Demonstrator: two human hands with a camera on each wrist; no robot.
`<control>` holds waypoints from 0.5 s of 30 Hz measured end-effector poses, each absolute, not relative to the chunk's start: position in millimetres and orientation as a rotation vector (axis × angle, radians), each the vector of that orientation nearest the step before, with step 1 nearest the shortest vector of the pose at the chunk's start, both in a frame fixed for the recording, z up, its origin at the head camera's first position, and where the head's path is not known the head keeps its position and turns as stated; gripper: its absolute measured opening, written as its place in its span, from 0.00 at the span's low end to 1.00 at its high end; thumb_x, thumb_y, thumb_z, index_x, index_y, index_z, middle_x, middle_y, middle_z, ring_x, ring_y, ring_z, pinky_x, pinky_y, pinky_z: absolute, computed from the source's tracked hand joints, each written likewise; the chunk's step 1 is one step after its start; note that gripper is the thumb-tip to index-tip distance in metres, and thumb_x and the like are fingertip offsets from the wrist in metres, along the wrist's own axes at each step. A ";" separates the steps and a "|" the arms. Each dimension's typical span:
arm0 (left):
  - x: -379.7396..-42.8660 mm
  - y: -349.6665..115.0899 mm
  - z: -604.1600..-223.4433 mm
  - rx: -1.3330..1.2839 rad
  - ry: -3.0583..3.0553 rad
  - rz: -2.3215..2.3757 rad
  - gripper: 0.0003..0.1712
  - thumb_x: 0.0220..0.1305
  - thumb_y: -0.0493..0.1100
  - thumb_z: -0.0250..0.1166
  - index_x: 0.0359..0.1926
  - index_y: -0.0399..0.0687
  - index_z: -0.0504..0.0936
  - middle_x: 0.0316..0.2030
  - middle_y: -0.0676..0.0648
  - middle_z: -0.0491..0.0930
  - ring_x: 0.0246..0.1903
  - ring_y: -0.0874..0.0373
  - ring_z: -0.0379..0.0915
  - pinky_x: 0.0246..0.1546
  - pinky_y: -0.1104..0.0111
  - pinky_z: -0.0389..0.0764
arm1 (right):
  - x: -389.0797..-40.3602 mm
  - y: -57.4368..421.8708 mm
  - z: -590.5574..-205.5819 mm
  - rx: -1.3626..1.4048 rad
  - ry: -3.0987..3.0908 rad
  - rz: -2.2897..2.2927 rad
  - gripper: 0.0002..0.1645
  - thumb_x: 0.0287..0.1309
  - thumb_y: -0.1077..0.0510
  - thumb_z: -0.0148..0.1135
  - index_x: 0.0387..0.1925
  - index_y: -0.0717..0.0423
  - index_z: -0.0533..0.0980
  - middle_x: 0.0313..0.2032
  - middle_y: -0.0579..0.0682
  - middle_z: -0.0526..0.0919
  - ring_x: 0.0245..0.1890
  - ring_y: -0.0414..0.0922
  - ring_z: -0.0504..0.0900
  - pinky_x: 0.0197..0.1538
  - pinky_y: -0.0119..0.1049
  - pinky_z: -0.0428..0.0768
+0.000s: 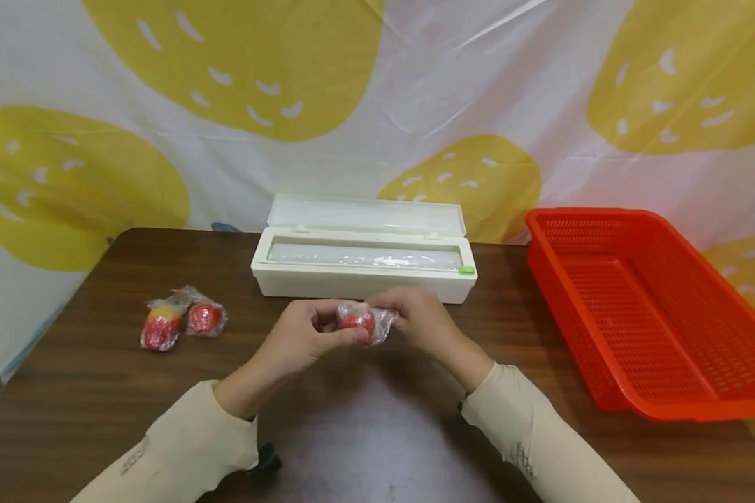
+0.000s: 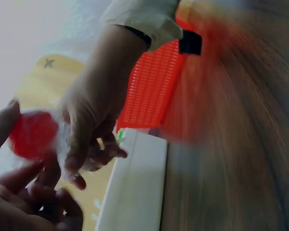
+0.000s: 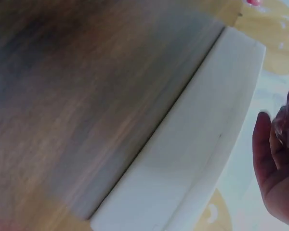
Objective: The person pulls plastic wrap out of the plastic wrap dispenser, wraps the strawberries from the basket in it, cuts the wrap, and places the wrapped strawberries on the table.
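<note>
A small red round fruit-like piece in clear plastic wrap is held above the table's middle. My left hand grips it between thumb and fingers; the left wrist view shows the same red piece at its fingertips. At its right side, my right hand pinches the gathered end of the plastic wrap. In the right wrist view, crumpled wrap shows at the right hand's fingers. Just behind both hands stands a white wrap dispenser, its lid raised and a film roll inside.
Two wrapped pieces lie on the left of the table: a red-and-yellow one and a red one. A red perforated basket stands at the right. Behind the dark wooden table hangs a patterned cloth.
</note>
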State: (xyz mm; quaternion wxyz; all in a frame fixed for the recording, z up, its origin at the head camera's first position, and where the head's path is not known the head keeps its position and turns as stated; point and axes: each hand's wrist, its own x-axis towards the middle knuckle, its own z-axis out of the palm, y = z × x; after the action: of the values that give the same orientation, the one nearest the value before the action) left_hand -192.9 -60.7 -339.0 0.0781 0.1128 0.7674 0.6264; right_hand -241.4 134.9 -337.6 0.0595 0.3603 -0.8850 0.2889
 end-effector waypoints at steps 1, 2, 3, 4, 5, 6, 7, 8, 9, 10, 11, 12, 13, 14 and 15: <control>-192.5 -61.5 -338.9 0.370 2.292 1.843 0.22 0.53 0.46 0.72 0.45 0.35 0.82 0.35 0.45 0.83 0.30 0.65 0.72 0.31 0.75 0.76 | -240.4 136.1 -337.5 1.127 -2.640 0.846 0.11 0.49 0.64 0.67 0.37 0.54 0.85 0.33 0.48 0.88 0.34 0.42 0.84 0.40 0.34 0.79; -191.9 -62.0 -338.7 0.401 2.289 1.812 0.23 0.52 0.46 0.72 0.45 0.35 0.82 0.35 0.45 0.84 0.30 0.64 0.72 0.31 0.75 0.76 | -238.9 136.8 -337.3 1.157 -2.596 0.826 0.10 0.49 0.63 0.68 0.37 0.53 0.85 0.31 0.48 0.87 0.32 0.42 0.83 0.39 0.35 0.79; -191.4 -62.2 -338.8 0.422 2.281 1.785 0.22 0.52 0.45 0.72 0.45 0.34 0.83 0.34 0.44 0.84 0.30 0.63 0.73 0.31 0.74 0.76 | -237.4 136.9 -337.4 1.179 -2.545 0.801 0.10 0.48 0.62 0.69 0.36 0.54 0.85 0.30 0.48 0.87 0.31 0.42 0.83 0.39 0.35 0.79; -191.0 -61.6 -339.5 0.439 2.281 1.753 0.21 0.52 0.45 0.72 0.44 0.35 0.83 0.34 0.43 0.84 0.30 0.63 0.73 0.31 0.73 0.76 | -236.1 136.4 -337.6 1.166 -2.500 0.795 0.10 0.48 0.61 0.69 0.35 0.54 0.85 0.30 0.48 0.87 0.31 0.42 0.83 0.38 0.35 0.79; -190.5 -60.3 -340.9 0.473 2.297 1.702 0.20 0.52 0.45 0.72 0.42 0.36 0.84 0.34 0.43 0.84 0.31 0.62 0.74 0.33 0.71 0.77 | -234.9 135.1 -337.1 1.125 -2.458 0.815 0.09 0.48 0.61 0.70 0.35 0.55 0.85 0.29 0.48 0.86 0.30 0.42 0.83 0.38 0.35 0.80; -189.6 -58.7 -342.8 0.505 2.334 1.636 0.19 0.52 0.46 0.72 0.42 0.37 0.84 0.36 0.43 0.84 0.34 0.62 0.75 0.36 0.70 0.77 | -233.9 133.5 -335.7 1.063 -2.427 0.845 0.09 0.48 0.61 0.70 0.35 0.56 0.84 0.28 0.49 0.86 0.29 0.43 0.82 0.37 0.36 0.80; -188.8 -56.3 -345.3 0.537 2.358 1.586 0.19 0.52 0.47 0.73 0.41 0.39 0.84 0.37 0.44 0.85 0.36 0.61 0.75 0.39 0.68 0.78 | -232.9 131.4 -333.5 0.993 -2.406 0.895 0.10 0.49 0.60 0.70 0.35 0.57 0.84 0.28 0.50 0.86 0.29 0.43 0.82 0.37 0.36 0.81; -188.1 -53.8 -348.1 0.565 2.367 1.555 0.20 0.51 0.48 0.73 0.42 0.40 0.84 0.37 0.44 0.85 0.37 0.61 0.75 0.41 0.66 0.78 | -232.5 128.8 -330.7 0.924 -2.396 0.955 0.11 0.50 0.59 0.70 0.37 0.58 0.83 0.29 0.51 0.85 0.29 0.44 0.83 0.38 0.37 0.82; -187.7 -51.6 -351.1 0.579 2.334 1.562 0.20 0.52 0.47 0.72 0.42 0.39 0.83 0.39 0.43 0.85 0.38 0.61 0.76 0.43 0.65 0.78 | -232.0 126.2 -327.2 0.855 -2.398 1.017 0.12 0.51 0.58 0.69 0.39 0.58 0.82 0.30 0.52 0.85 0.30 0.44 0.83 0.38 0.39 0.82; -187.7 -49.3 -354.1 0.570 2.287 1.592 0.21 0.52 0.47 0.73 0.43 0.38 0.82 0.40 0.43 0.85 0.40 0.61 0.77 0.45 0.64 0.79 | -231.4 123.8 -323.3 0.788 -2.409 1.081 0.14 0.53 0.56 0.68 0.41 0.58 0.81 0.32 0.53 0.85 0.32 0.45 0.83 0.39 0.40 0.82; -188.1 -47.8 -356.6 0.543 2.238 1.638 0.22 0.52 0.46 0.73 0.44 0.37 0.80 0.41 0.42 0.84 0.40 0.61 0.78 0.45 0.64 0.79 | -230.5 121.9 -319.1 0.730 -2.431 1.136 0.16 0.56 0.55 0.66 0.44 0.58 0.80 0.34 0.54 0.84 0.33 0.46 0.82 0.40 0.41 0.82; -188.8 -47.2 -358.4 0.483 2.177 1.714 0.24 0.52 0.44 0.73 0.45 0.35 0.78 0.42 0.41 0.84 0.41 0.62 0.78 0.45 0.65 0.80 | -229.2 121.0 -315.5 0.676 -2.473 1.177 0.17 0.58 0.53 0.64 0.47 0.58 0.78 0.37 0.54 0.83 0.36 0.47 0.81 0.42 0.43 0.81; -190.4 -47.4 -359.8 0.415 2.116 1.802 0.24 0.52 0.42 0.73 0.46 0.35 0.75 0.41 0.40 0.84 0.39 0.62 0.79 0.42 0.67 0.80 | -227.9 121.0 -313.1 0.612 -2.517 1.220 0.19 0.60 0.51 0.62 0.49 0.58 0.77 0.40 0.55 0.83 0.38 0.48 0.81 0.43 0.43 0.80; -191.8 -48.7 -360.5 0.355 2.077 1.880 0.24 0.52 0.40 0.72 0.47 0.33 0.73 0.42 0.38 0.83 0.39 0.62 0.79 0.40 0.68 0.81 | -227.1 121.8 -312.1 0.539 -2.563 1.262 0.20 0.61 0.50 0.60 0.51 0.57 0.75 0.42 0.55 0.82 0.40 0.48 0.80 0.44 0.43 0.80; -193.3 -50.4 -360.9 0.292 2.053 1.947 0.25 0.52 0.38 0.72 0.47 0.33 0.72 0.43 0.37 0.82 0.39 0.61 0.80 0.39 0.70 0.81 | -226.2 123.4 -312.3 0.453 -2.607 1.320 0.21 0.63 0.49 0.58 0.52 0.57 0.74 0.44 0.55 0.81 0.42 0.48 0.79 0.45 0.42 0.79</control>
State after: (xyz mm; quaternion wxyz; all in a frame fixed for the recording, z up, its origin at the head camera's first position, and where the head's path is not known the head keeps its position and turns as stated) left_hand -193.3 -50.4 -360.9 0.1479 0.1015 0.7139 0.6769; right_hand -226.2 123.4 -312.3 0.0920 0.1524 -0.8779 0.4444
